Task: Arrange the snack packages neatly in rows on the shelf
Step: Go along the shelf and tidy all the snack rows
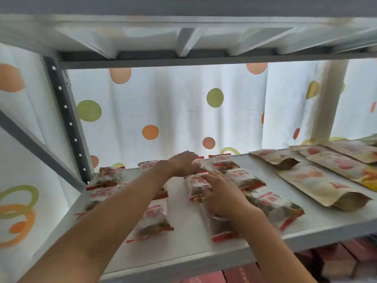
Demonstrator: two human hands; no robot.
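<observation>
Several clear snack packages with red ends and red lettering lie flat in rough rows on the white shelf (183,231). My left hand (183,163) reaches to the back of the shelf and rests, palm down, on a package (201,167) in the middle column. My right hand (222,196) lies flat on the package (196,185) just in front of it, fingers spread. More packages sit at the left (108,176), front centre (153,221) and right (273,203). My forearms hide parts of some packages.
Several brown paper pouches (322,184) lie on the right part of the shelf. A grey metal upright (65,119) stands at the left, the upper shelf (183,37) close overhead. A dotted white curtain (173,109) hangs behind. Reddish boxes (336,260) sit below.
</observation>
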